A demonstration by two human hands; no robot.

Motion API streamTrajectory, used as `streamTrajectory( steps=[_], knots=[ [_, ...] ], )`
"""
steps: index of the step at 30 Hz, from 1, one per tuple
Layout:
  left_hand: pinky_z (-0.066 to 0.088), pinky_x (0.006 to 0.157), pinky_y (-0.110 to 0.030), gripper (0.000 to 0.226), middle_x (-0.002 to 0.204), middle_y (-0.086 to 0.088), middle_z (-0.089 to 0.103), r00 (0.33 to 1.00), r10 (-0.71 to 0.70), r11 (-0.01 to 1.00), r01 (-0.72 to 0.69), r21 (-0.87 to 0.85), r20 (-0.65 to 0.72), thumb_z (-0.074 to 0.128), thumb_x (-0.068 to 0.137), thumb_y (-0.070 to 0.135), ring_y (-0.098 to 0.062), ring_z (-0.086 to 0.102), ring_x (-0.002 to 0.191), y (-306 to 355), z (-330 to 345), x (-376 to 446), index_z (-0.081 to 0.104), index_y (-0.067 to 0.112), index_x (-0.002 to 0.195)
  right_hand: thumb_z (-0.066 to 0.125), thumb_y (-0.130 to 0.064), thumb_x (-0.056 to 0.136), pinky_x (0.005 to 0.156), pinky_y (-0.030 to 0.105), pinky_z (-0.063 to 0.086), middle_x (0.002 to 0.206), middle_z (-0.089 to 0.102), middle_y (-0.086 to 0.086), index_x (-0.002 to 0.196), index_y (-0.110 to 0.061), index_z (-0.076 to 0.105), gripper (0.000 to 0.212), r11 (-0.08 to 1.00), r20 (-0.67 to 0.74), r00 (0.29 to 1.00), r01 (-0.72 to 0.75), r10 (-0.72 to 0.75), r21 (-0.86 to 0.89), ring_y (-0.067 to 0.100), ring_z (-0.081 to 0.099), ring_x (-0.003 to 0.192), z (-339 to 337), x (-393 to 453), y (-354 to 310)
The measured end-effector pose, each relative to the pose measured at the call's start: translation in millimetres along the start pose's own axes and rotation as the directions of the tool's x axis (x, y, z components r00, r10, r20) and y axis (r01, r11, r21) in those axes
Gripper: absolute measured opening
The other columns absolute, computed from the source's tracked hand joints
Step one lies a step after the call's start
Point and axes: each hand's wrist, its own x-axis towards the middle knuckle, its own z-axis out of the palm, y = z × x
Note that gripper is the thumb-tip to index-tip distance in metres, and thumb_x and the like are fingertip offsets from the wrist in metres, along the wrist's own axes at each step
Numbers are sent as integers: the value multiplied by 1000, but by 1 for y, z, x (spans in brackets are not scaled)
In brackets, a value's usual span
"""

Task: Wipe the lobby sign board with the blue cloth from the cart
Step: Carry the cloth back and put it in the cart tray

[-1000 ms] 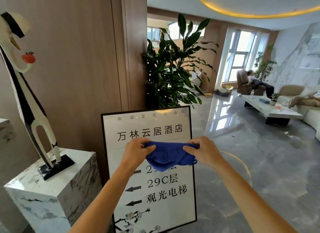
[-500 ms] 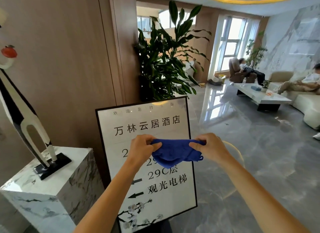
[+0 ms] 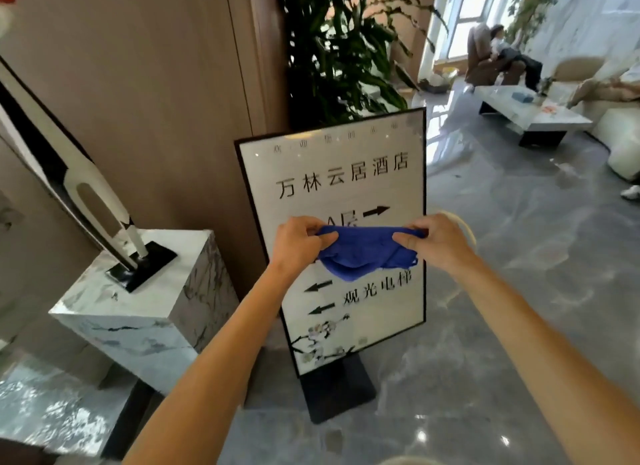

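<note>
Holding the blue cloth [image 3: 363,253] stretched between both hands, I have it in front of the middle of the lobby sign board [image 3: 346,174], though I cannot tell whether it touches the glossy face. My left hand [image 3: 298,246] pinches the cloth's left end between thumb and fingers; my right hand [image 3: 436,243] pinches the right end the same way, so each grip is grasping fabric. The cloth sags in a loose fold between them.

The board stands upright on a dark base [image 3: 337,388] on the polished grey floor, its white face printed with black characters and arrows. To its left is a marble pedestal [image 3: 138,312] carrying a tall black-and-white sculpture [image 3: 86,194]. A leafy plant [image 3: 346,49] rises behind it.

I judge the cloth fetched and being readied; the wiping itself looks not yet begun.
</note>
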Motion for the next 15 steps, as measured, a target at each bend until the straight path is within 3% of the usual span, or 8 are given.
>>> streamTrajectory(
  steps=[2,5,7,9,12,15],
  knots=[
    [60,81,-46,8,92,-17,76,1000,-4,1000,4,-24,29,75,87,16,-33,71,89,-10,0,-2,75,14,95,73,-34,89,66,34,50,75,71,20,86,-2,75,32,999,-5,999,-40,40,12,29,65,71,10,-8,-1],
    [56,67,-31,13,69,-1,68,997,1,1000,1,-26,78,76,87,16,-16,65,68,-24,3,-6,76,7,96,73,-32,89,73,38,50,83,73,18,89,-4,75,28,991,1,992,-126,126,45,31,67,81,22,-22,2],
    [52,63,-26,10,68,1,68,992,3,1000,0,-24,130,74,87,16,-10,62,64,-31,6,-11,76,8,94,74,-31,89,75,36,51,85,74,12,89,-9,75,21,978,5,981,-194,194,83,26,67,82,29,-35,6],
    [49,57,-21,7,71,-3,70,984,-3,1000,8,-28,176,74,88,16,-11,61,63,-37,11,-17,76,10,90,75,-28,88,70,32,50,77,70,10,84,-13,74,16,963,3,970,-243,244,116,20,61,74,35,-51,8],
    [42,48,-16,9,55,8,56,975,-11,1000,13,-6,221,74,87,16,1,50,50,-42,18,-29,72,12,80,74,-22,89,54,14,39,66,61,3,77,-9,71,19,954,23,962,-274,274,121,14,51,63,39,-76,10],
    [47,60,-30,11,60,1,59,963,1,1000,-2,5,269,72,88,15,-11,55,58,-41,23,-41,76,5,90,74,-21,90,53,12,39,72,63,3,80,-9,71,16,945,14,953,-301,302,131,10,51,60,36,-97,11]
  ],
)
